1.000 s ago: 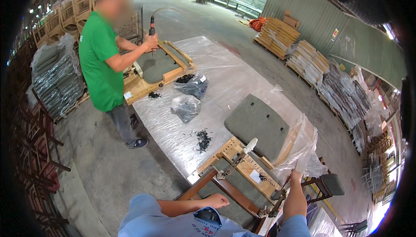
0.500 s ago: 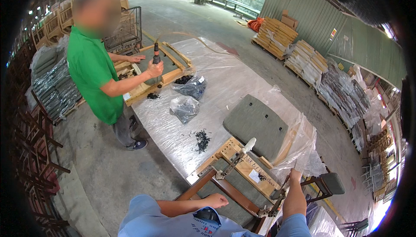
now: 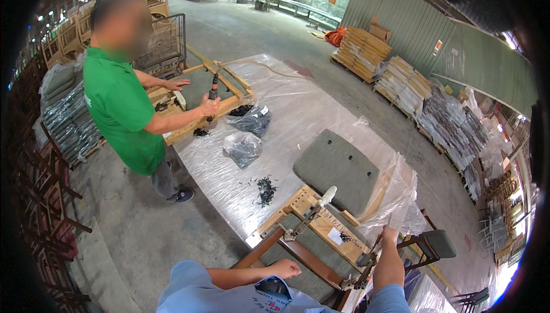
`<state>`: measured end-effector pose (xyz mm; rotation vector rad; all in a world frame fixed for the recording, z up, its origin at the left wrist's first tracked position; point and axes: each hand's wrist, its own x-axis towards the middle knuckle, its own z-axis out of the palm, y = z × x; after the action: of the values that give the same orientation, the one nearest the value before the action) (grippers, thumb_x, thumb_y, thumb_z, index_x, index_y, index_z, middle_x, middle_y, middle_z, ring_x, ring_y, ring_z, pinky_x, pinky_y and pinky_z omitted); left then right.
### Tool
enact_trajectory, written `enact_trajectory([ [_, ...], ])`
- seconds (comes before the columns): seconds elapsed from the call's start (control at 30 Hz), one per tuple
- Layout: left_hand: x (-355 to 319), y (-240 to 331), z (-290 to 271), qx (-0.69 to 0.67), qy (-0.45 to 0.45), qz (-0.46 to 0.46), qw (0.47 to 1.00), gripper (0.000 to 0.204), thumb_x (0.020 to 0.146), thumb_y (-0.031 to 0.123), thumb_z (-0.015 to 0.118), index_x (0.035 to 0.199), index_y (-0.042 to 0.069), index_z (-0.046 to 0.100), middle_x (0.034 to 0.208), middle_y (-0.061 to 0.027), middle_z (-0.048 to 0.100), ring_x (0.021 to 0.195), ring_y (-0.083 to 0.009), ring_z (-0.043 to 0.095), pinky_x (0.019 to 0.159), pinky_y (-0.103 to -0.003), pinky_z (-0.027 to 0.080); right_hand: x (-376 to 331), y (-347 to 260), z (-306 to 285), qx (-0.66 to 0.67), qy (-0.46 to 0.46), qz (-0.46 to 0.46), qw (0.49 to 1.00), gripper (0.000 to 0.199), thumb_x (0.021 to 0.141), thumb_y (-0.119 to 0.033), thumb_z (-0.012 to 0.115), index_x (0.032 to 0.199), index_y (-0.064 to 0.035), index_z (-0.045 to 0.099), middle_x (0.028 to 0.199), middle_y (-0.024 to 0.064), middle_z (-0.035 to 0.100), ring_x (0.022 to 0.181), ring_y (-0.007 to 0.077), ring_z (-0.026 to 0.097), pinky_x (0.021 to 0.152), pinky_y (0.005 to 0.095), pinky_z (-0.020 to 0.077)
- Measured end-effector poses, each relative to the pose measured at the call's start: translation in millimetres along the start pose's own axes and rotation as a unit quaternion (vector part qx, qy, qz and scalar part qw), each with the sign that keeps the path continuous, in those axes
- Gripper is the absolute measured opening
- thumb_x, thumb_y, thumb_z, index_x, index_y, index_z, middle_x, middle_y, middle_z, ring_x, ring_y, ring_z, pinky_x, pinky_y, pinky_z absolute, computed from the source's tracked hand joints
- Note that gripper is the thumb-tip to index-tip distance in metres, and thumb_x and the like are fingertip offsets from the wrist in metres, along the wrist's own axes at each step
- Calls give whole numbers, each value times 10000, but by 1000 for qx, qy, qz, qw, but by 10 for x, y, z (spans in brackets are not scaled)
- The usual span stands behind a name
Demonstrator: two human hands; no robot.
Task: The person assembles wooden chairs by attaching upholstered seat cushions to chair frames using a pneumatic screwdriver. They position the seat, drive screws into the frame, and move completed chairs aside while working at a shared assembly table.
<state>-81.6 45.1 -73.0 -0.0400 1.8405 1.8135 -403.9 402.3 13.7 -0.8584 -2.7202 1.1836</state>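
Before me lies a brown wooden chair frame (image 3: 312,260) with a grey upholstered pad (image 3: 279,254), set in a light wooden jig (image 3: 312,204). My left hand (image 3: 285,268) is loosely curled beside the frame's brown rail, with nothing visible in it. At the jig's right side my right hand (image 3: 389,234) is closed around the handle of a metal toggle clamp (image 3: 366,268); its fingers are partly hidden. A second toggle clamp (image 3: 306,219), with a whitish handle end, stands on the jig's left part. Small black screws (image 3: 345,237) lie on the jig beside a paper label (image 3: 336,235).
Past the jig, a grey cushioned panel (image 3: 337,167) lies on the plastic-wrapped table (image 3: 286,107). Loose black screws (image 3: 266,191) and plastic bags (image 3: 243,148) lie to its left. A co-worker in green (image 3: 117,95) holds a power screwdriver (image 3: 213,88) over another frame. Wrapped stacks (image 3: 404,81) stand right.
The co-worker's screwdriver has moved slightly down and right, closer to the wooden frame. Both my hands stay nearly where they were. The whole view has shifted a little.
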Motion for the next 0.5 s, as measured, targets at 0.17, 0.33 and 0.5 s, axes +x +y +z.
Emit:
enact_trajectory([
  [0.17, 66, 44, 37, 18, -10, 2, 1000, 347, 933, 373, 657, 1064, 61, 734, 869, -17, 727, 675, -132, 642, 644, -310, 532, 133, 68, -130, 20, 4, 23, 1000, 326, 787, -252, 666, 800, 74, 670, 710, 166, 651, 637, 298, 646, 633, 432, 504],
  [0.33, -13, 3, -23, 17, 3, -13, 1000, 363, 935, 381, 656, 1080, 57, 732, 889, -24, 726, 698, -139, 645, 653, -312, 534, -80, -81, 69, 4, -17, -5, 1000, 328, 801, -244, 641, 825, 82, 670, 732, 175, 657, 692, 303, 656, 657, 436, 504],
  [0.5, -18, 127, -2, 7, -25, -36, 999, 364, 946, 356, 624, 1129, 56, 719, 952, -28, 727, 793, -135, 647, 739, -306, 531, 413, 321, 70, -98, 57, -24, 993, 333, 804, -257, 630, 830, 70, 685, 754, 176, 666, 713, 305, 659, 675, 438, 504],
])
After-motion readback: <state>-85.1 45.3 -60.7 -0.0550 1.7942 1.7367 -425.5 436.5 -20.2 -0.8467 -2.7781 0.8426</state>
